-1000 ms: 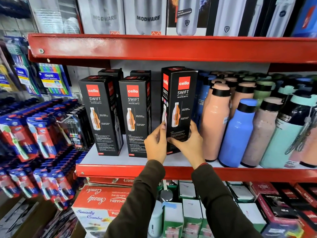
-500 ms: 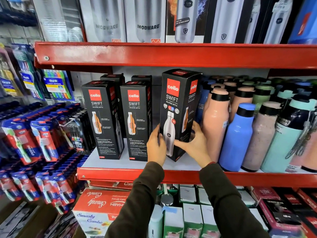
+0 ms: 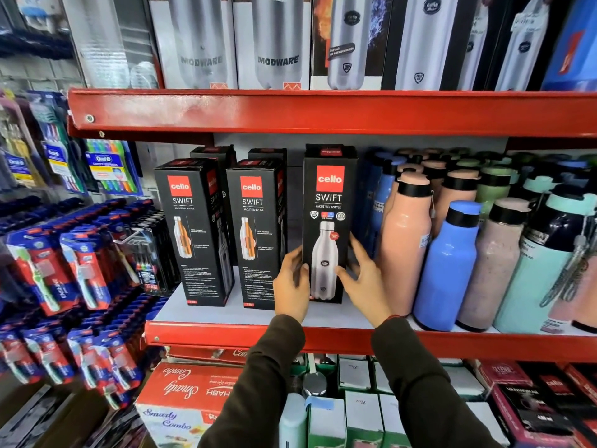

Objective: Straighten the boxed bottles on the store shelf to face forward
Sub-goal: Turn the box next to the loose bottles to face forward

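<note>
a black cello swift box (image 3: pixel 328 221) stands upright on the red shelf (image 3: pixel 323 337), its printed steel bottle facing forward, beside two matching boxes (image 3: pixel 226 231). the left hand (image 3: pixel 292 284) and right hand (image 3: pixel 366 284) clasp its lower sides. loose bottles (image 3: pixel 449 253) crowd the right.
</note>
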Motion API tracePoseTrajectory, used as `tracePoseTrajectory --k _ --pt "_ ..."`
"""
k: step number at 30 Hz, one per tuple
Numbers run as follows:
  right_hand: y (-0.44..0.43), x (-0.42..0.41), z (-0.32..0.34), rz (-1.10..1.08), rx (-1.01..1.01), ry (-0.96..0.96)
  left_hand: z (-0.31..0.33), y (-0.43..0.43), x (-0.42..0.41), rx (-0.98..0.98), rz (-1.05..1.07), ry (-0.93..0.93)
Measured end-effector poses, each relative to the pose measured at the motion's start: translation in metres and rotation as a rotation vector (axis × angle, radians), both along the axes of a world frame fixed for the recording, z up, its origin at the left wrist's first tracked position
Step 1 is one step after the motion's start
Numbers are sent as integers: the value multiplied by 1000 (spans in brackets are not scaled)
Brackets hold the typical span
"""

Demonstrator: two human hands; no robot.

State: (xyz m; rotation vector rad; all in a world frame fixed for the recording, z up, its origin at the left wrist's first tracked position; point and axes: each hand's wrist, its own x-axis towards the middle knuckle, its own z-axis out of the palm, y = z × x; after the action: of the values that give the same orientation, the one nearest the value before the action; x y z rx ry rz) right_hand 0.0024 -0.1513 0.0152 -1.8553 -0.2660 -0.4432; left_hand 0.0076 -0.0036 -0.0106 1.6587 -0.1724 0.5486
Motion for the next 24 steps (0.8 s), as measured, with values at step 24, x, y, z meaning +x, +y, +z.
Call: tracePoseTrajectory --k 24 --pt "11 13 -22 -119 -27 5 -9 -8 2 31 64 60"
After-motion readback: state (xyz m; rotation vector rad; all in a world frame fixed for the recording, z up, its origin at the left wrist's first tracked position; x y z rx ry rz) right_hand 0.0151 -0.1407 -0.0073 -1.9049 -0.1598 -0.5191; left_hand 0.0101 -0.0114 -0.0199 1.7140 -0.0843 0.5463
